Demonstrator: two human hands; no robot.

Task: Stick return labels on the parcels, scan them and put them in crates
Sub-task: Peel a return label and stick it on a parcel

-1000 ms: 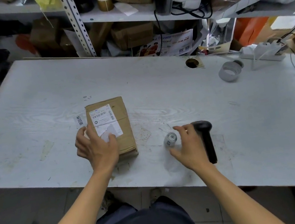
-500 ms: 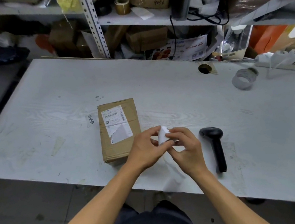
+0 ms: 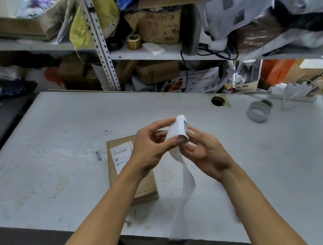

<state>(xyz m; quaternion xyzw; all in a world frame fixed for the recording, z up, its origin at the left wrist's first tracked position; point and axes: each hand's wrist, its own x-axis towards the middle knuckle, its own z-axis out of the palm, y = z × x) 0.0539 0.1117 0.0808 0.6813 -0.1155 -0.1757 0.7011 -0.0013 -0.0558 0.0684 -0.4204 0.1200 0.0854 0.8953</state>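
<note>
Cluttered shelving is running along the far side, its open carton at far left spilling over with bags and wrapping. Nearer you, the grey table is carrying the cardboard parcel, lying flat at the near edge, partly under your left wrist, with a printed slip on top. Above it you are holding the label roll: your left hand is pinching it with curled fingers, your right hand is curling round its far end, backing strip trailing down. You are peeling a return label, I judge; next calls for pressing it onto the parcel. No crates are showing.
</note>
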